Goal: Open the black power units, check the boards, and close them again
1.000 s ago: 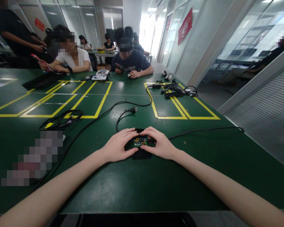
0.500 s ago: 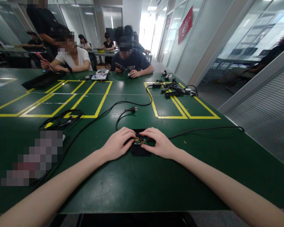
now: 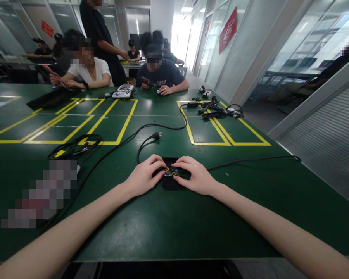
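Note:
My left hand and my right hand face each other low over the table. Between them is a small circuit board with copper-wound coils. The fingers and thumb of each hand pinch it from the sides. Under the board lies a shallow black plastic casing, its front part and back edge showing. My hands cover both ends of the board, so I cannot tell whether it rests in the casing. A black power plug on a short cord lies just behind my left hand.
A coiled black cable lies at the left, near a blurred-out object. A long black cable crosses the green table to a pile of adapters. Two people sit across the table; another stands behind them.
The plug and its cord have shifted slightly left. The board and casing have moved a little, while my hands keep their grip. In the background, the standing person has moved right.

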Available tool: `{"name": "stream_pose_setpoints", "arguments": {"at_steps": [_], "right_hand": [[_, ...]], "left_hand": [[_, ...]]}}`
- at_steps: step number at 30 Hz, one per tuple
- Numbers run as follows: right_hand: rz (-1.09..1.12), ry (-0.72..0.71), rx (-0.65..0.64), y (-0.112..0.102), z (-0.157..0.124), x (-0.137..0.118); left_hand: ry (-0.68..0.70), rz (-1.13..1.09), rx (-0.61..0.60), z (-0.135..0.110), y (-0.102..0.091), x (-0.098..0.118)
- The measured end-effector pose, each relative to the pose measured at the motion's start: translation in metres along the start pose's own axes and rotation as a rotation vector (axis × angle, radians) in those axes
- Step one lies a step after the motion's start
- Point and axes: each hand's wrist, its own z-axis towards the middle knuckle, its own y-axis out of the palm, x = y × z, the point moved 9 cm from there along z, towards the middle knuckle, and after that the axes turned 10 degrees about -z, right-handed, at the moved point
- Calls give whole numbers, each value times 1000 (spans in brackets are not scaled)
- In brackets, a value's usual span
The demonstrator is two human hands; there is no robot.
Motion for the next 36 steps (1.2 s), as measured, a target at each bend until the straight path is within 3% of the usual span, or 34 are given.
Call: {"name": "stream_pose_setpoints", "arguments": {"at_steps": [7,13,21,25,30,36], "right_hand": [[5,28,3,-1,1,5],[52,60,-27,-14,0,20],[37,18,-19,-20,-1,18],[61,-76,18,-29,-6,4],[71,-129,-101,-20,-10,-2],[-4,-91,-176,-8,-9,5]], "left_hand": [[-58,19,52,1,-4,-6],[-25,-6,122,1,-11,-4],[67,-20,185,0,-21,10],[152,-115,92,-2,-19,21],[128,-149,-84,-5,-7,20],[62,-36,-112,-3,0,13]]}}
